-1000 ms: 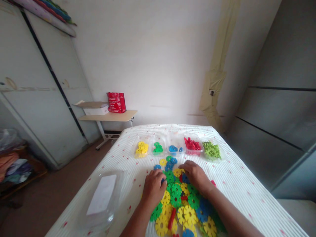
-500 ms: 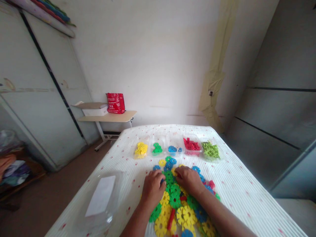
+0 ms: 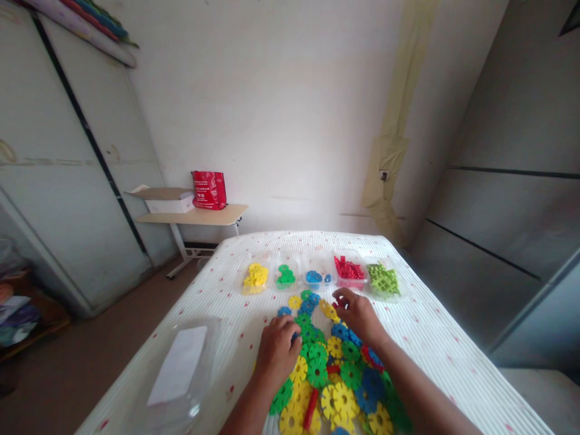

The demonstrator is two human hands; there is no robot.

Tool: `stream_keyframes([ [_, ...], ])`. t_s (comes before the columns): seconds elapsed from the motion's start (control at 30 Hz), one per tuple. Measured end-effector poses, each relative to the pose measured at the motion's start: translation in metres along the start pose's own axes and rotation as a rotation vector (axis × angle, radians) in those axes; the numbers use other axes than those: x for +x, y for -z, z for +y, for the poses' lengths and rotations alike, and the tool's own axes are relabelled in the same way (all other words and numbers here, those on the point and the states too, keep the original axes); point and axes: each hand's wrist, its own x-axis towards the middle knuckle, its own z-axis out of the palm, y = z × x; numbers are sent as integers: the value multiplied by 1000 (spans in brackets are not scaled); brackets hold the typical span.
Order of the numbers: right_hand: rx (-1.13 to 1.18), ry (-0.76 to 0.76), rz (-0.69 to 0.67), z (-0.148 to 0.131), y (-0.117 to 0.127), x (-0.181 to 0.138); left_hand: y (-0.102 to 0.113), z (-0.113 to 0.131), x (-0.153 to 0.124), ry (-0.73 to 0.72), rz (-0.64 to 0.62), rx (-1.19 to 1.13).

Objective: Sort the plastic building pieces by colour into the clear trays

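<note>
A loose pile of plastic snowflake discs (image 3: 317, 371) in green, yellow and blue lies on the table before me, with a few red connector pieces (image 3: 310, 408) among them. At its left edge, my left hand (image 3: 277, 347) is curled, with a blue disc (image 3: 295, 336) showing between thumb and fingers. My right hand (image 3: 361, 315) is above the pile's far right side, just short of the red container. Its fingers pinch a small red piece (image 3: 335, 305), partly hidden by the fingertips.
Along the far side stand clear containers of yellow (image 3: 256, 275), green (image 3: 285, 275), blue (image 3: 313, 277), red (image 3: 348, 269) and light green pieces (image 3: 383, 279). A clear plastic lid (image 3: 206, 368) with a white label lies at left. Beyond is a small desk (image 3: 212, 215) with a red bag (image 3: 209, 190).
My right hand has lifted off the pile, moving slightly right and farther away with a red piece in its fingers. The left hand stays at the pile's left edge. The view has shifted slightly.
</note>
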Motion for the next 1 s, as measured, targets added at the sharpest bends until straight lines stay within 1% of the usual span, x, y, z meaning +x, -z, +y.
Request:
stream_keyframes([
  [0.1, -40, 30, 84, 5, 10, 15, -1, 0, 0, 6, -3, 1],
  [0.23, -133, 47, 185, 3, 31, 50, 0, 0, 0, 17, -6, 3],
  [0.37, -134, 54, 201, 2, 49, 82, 1, 1, 0, 22, -2, 3],
  [0.47, -138, 53, 194, 6, 57, 87, 1, 0, 0, 13, -1, -1],
  [0.57, -147, 50, 157, 15, 61, 72, 1, -1, 0, -4, -8, -2],
  [0.67, -155, 49, 93, 29, 65, 41, 1, -1, 1, -10, -17, 3],
  [0.73, -124, 35, -2, 42, 68, 18, 1, 0, 2, -1, -26, 5],
  [0.87, 52, -67, -280, 72, 74, -19, 1, 0, 2, 2, -32, 18],
  [0.93, 133, -108, -368, 82, 76, -32, 0, 0, 2, -6, -30, 28],
  [1.0, 179, -94, -423, 85, 75, -41, 0, -1, 2, -10, -29, 35],
])
